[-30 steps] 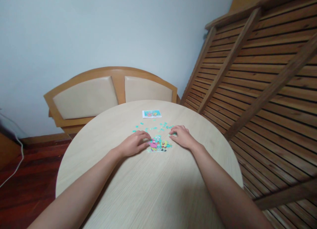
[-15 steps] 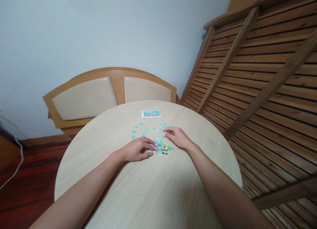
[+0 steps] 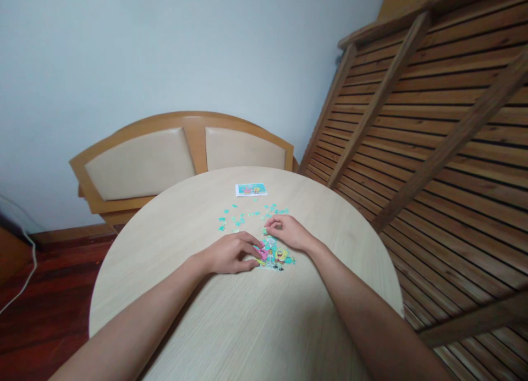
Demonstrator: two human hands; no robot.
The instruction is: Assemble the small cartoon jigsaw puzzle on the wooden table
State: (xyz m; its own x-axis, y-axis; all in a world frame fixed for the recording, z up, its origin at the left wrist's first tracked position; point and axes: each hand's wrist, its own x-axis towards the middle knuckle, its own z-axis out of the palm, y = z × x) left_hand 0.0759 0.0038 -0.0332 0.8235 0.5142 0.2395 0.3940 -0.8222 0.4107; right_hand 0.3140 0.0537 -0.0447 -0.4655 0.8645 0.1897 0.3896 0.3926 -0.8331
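A partly joined jigsaw puzzle [image 3: 281,255] lies on the table, showing a yellow square cartoon figure, a pink one and a pale one between them on turquoise. My left hand [image 3: 233,253] rests over its left side, fingers apart and fingertips on the pink figure. Just beyond the puzzle's upper edge, my right hand [image 3: 289,231] pinches a small turquoise puzzle piece [image 3: 264,231] between thumb and forefinger. Part of that piece is hidden by the fingertips. Several loose puzzle pieces [image 3: 240,221] are scattered in an arc behind both hands.
A picture card [image 3: 251,189] with the same cartoon figures lies toward the far side of the round wooden table [image 3: 231,326]. Behind the table stands a padded headboard [image 3: 140,164] against the wall. Wooden slats [image 3: 445,128] lean close along the right.
The joined puzzle has slid a little nearer and to the right under my left hand. My right hand has shifted left and slightly nearer, to the puzzle's upper edge.
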